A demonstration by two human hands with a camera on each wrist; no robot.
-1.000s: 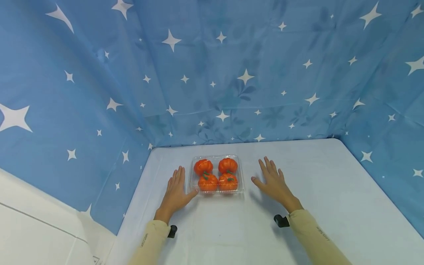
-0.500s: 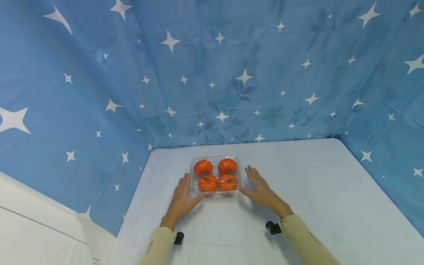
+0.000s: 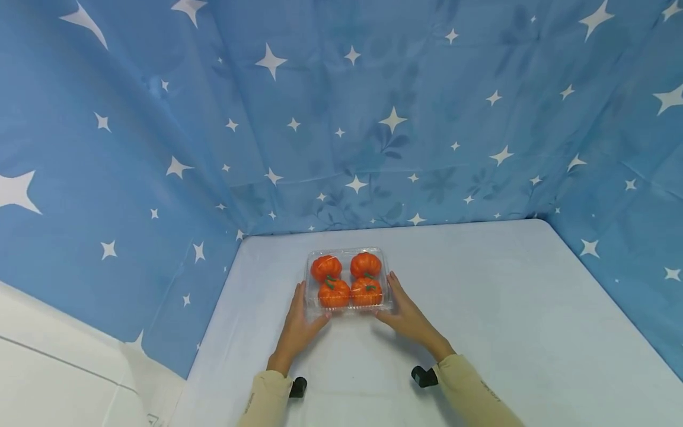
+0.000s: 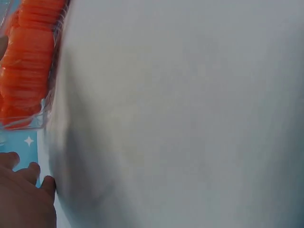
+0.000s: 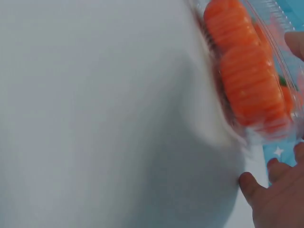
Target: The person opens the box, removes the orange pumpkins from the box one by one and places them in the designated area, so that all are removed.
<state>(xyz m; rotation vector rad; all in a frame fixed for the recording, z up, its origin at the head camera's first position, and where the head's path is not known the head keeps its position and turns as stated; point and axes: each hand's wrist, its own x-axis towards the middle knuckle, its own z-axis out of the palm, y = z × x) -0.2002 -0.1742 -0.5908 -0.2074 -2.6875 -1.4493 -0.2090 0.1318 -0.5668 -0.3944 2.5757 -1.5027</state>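
A clear plastic clamshell box lies on the white table, with several orange toy-like pumpkins with green stems inside. My left hand is at the box's left side, fingers extended along it and thumb towards the front left corner. On the opposite side, my right hand has straight fingers along the right wall, its thumb near the front edge. In the left wrist view, a gap shows between some fingers and the box. Contact of the fingertips with the plastic is hard to make out.
The white table extends to both sides of the box and in front of it. Blue curtains with white stars stand behind and at the sides. A white panel is at lower left. Dark wrist cameras sit by both sleeves.
Both hands have come inward and closer to the box, the right one moving left from well apart, the left one slightly right. The box stays in nearly the same place.
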